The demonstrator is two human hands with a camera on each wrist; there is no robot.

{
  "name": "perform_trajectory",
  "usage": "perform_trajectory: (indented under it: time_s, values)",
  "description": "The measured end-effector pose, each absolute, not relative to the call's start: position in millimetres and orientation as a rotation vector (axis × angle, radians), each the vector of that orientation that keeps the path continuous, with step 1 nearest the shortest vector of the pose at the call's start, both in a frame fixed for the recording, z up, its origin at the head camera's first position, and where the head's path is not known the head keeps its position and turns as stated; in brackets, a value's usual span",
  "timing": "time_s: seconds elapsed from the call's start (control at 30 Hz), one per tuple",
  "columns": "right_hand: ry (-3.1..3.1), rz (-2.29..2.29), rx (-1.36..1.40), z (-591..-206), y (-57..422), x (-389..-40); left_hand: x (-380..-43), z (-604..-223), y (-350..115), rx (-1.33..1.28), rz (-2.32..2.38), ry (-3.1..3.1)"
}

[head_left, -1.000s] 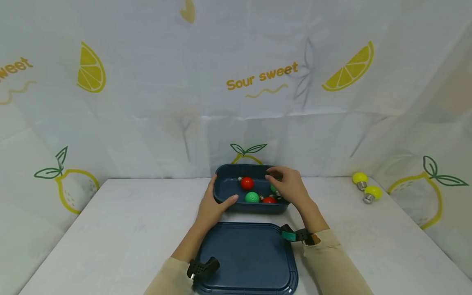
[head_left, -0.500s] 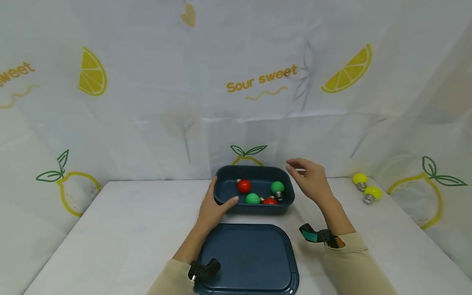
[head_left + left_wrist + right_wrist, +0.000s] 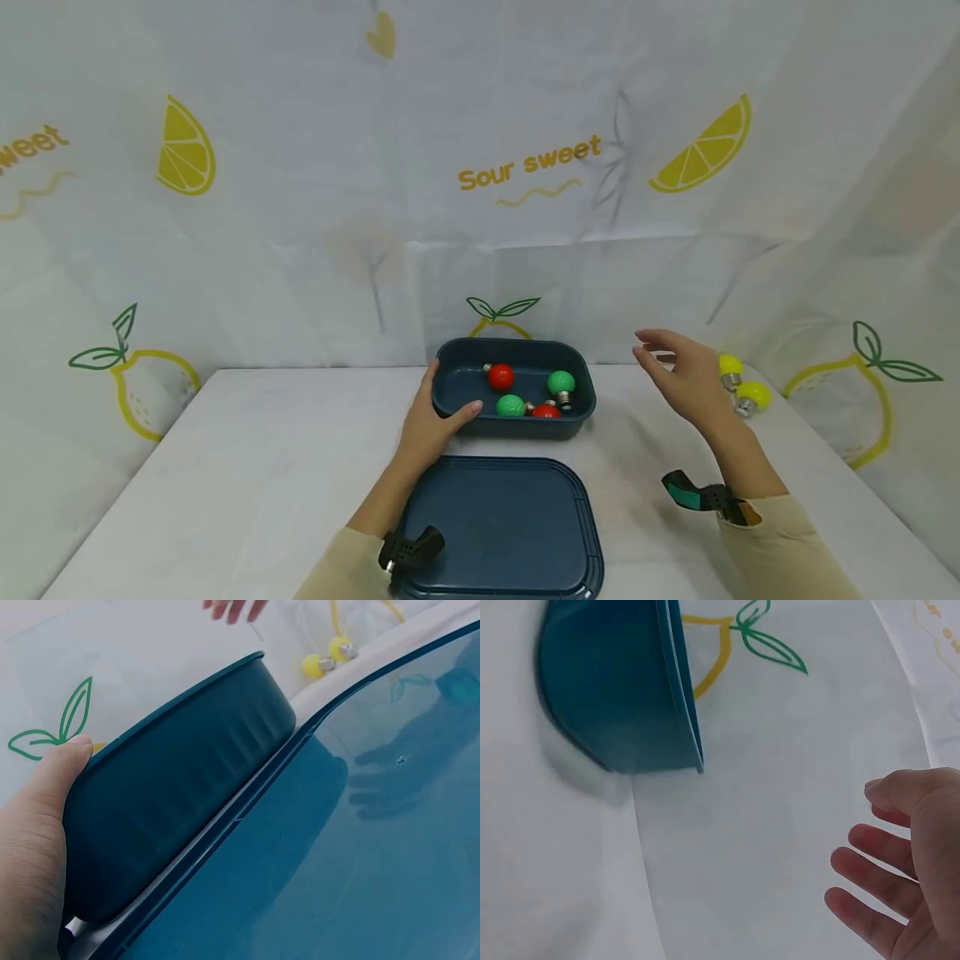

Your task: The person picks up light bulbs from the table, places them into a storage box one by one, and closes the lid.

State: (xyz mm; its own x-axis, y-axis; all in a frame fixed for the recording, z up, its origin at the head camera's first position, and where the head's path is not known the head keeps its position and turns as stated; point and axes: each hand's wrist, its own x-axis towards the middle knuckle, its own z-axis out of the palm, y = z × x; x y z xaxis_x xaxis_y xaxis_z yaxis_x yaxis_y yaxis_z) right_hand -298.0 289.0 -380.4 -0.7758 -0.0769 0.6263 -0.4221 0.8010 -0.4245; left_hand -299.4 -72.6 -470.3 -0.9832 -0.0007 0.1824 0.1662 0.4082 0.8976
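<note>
A dark blue plastic box (image 3: pixel 517 427) stands at the back middle of the table. Inside it lie a red light bulb (image 3: pixel 501 377), a second red bulb (image 3: pixel 547 411), a green bulb (image 3: pixel 561 383) and another green bulb (image 3: pixel 511 406). My left hand (image 3: pixel 429 425) grips the box's left end, its thumb (image 3: pixel 66 761) at the rim in the left wrist view. My right hand (image 3: pixel 693 383) is in the air right of the box, fingers loosely bent and holding nothing. Just beyond it are two yellow bulbs, one (image 3: pixel 756 393) in front of the other (image 3: pixel 730 365).
A dark blue lid (image 3: pixel 498 525) lies flat in front of the box, under the left wrist. Behind the white table (image 3: pixel 262 467) hangs a white curtain (image 3: pixel 315 167) printed with lemons.
My right hand has come out of the box and moved right, towards the yellow bulbs. It has uncovered the green bulb at the box's right end. The left hand stays at the box.
</note>
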Motion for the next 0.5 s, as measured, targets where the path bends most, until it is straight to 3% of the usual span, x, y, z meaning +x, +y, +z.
perform_trajectory:
  time_s: [0.5]
  values:
    - [-2.251,0.708,0.198,-424.5,330.0,-304.2,-300.2,-471.0,-73.3,-0.147,-1.608,-2.51]
